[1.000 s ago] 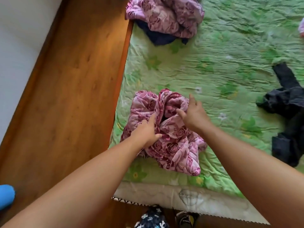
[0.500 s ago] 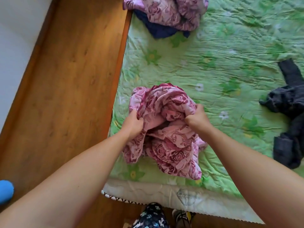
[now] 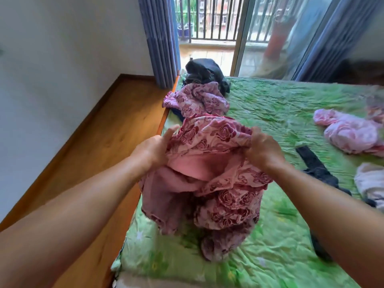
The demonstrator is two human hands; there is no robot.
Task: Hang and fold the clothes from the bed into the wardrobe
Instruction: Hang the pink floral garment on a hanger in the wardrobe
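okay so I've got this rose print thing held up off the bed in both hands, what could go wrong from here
1. The rose-print garment is bunched, with its lower part trailing on the green bedspread; lifting could drag or twist it.
2. Your left hand and right hand pinch only the top edge, so a fold may slip out.
3. You are holding it near the bed's edge; loose fabric could drop onto the wooden floor.

No readable text, labels, brands or numbers anywhere.
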